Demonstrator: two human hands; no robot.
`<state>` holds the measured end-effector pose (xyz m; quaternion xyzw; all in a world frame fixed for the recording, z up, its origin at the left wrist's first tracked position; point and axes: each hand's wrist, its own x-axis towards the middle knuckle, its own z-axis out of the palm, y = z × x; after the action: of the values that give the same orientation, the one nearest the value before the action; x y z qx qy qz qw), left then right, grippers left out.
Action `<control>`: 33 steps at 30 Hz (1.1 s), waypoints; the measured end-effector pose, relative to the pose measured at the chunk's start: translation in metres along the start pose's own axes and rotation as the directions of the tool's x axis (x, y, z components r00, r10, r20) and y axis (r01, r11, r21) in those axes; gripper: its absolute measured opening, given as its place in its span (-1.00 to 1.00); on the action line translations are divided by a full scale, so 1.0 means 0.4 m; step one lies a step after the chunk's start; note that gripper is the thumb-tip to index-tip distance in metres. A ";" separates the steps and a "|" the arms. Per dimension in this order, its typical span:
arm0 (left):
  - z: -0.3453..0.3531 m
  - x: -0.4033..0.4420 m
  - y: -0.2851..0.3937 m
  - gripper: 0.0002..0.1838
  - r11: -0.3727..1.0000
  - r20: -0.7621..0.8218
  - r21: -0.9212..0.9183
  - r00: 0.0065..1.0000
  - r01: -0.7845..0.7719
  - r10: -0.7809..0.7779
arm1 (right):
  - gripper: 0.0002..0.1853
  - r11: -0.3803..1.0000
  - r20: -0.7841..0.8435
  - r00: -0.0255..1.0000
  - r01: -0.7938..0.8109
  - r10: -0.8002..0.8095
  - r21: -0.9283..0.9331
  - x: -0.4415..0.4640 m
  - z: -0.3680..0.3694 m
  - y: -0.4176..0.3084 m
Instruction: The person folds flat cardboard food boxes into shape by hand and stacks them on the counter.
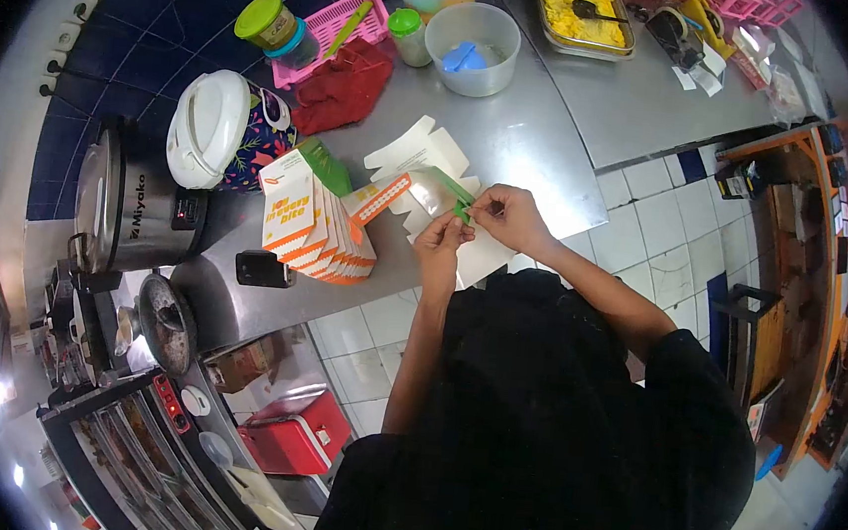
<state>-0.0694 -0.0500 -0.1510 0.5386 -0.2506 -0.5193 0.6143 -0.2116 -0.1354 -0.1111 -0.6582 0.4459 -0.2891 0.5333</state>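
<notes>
Both hands meet over the metal table's front edge, at an unfolded white carton (423, 155) with a clear window and green and orange parts. My left hand (443, 237) has its fingers closed on the carton's green edge (462, 210). Just right of it, my right hand (507, 217) pinches the same green edge. To the left stands a stack of folded white and orange boxes (313, 221) with yellow lettering. A green box part (324, 166) shows behind the stack.
On the metal table (552, 156) are a dark phone-like object (264, 269), a red cloth (343, 87), a clear tub (473, 50) and a white-lidded container (209, 128). A rice cooker (140, 203) stands left. A tray of yellow food (578, 13) lies at the back.
</notes>
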 end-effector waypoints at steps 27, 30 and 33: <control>0.022 0.030 -0.031 -0.93 0.895 0.086 0.363 0.965 -0.261 0.246 | -0.72 0.997 0.010 0.998 -0.055 0.055 -0.062 0.005 0.005 0.016; 0.034 0.014 -0.031 -0.94 0.635 0.120 0.663 0.894 -0.396 0.432 | -0.70 0.938 -0.033 0.984 0.158 -0.177 -0.309 0.009 -0.011 -0.070; 0.033 0.004 -0.014 -0.93 0.614 0.217 0.688 0.917 -0.386 0.334 | -0.64 0.819 -0.012 0.934 0.307 -0.357 -0.485 0.018 -0.009 -0.117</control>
<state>-0.0822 -0.0559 -0.1525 0.6559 -0.5565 -0.2632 0.4368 -0.1983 -0.1418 -0.0660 -0.8205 0.4082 -0.2925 0.2733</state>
